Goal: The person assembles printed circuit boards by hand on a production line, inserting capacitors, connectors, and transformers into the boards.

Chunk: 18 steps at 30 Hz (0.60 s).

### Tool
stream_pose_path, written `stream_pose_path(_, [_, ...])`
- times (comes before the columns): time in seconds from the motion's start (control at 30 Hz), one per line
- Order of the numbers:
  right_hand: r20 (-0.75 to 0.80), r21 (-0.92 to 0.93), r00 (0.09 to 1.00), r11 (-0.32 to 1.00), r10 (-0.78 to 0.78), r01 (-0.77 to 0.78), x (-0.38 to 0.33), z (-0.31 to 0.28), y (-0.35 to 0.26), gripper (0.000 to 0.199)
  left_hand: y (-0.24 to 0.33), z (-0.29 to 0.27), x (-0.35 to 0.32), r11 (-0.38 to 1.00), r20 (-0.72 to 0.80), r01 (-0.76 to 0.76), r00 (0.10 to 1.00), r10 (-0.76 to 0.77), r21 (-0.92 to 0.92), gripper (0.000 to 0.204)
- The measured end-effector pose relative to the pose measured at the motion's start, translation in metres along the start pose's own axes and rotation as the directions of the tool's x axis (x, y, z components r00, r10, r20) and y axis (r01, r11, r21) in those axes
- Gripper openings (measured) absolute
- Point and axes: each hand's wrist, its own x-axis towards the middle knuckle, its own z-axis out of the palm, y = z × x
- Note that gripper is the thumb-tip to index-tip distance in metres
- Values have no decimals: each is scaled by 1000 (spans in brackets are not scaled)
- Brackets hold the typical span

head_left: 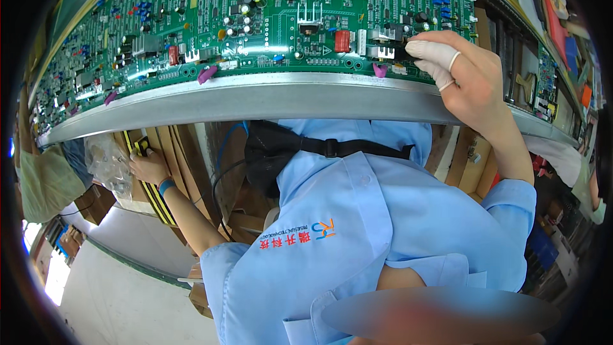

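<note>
My right hand, with white finger cots on its fingertips, is at the right part of a long green circuit board. Its fingers are pinched together against small black components near a silver heat sink; anything held between them is hidden. Low on the left, my left hand reaches to yellow-and-black strips beside cardboard. Its fingers curl at a small yellow-and-black piece, and what they grip is unclear. Red block components and purple clips sit along the board's near side.
A grey metal rail runs along the board's near edge, close to my body. Clear plastic bags lie beside my left hand. An open cardboard box is below the rail on the right. Another green board stands at the far right.
</note>
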Motion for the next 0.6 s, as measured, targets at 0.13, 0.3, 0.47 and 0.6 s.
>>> stream_pose_path(0.13, [-19,72,998,996,54,-53,-1,4,2,25,-3,3,0,1000,-18,-11,1000,11,12,45])
stream_pose_path(0.3, [-17,19,999,999,40,-39,-1,2,0,27,-2,6,0,1000,-21,-14,1000,14,15,45])
stream_pose_path(0.47, [-2,-234,992,965,-126,122,-1,2,-7,29,-6,9,1,998,-55,-20,998,24,64,45])
stream_pose_path(0.6, [14,-359,993,926,-121,117,-1,-1,-20,29,8,3,3,1000,-65,-15,998,17,27,44])
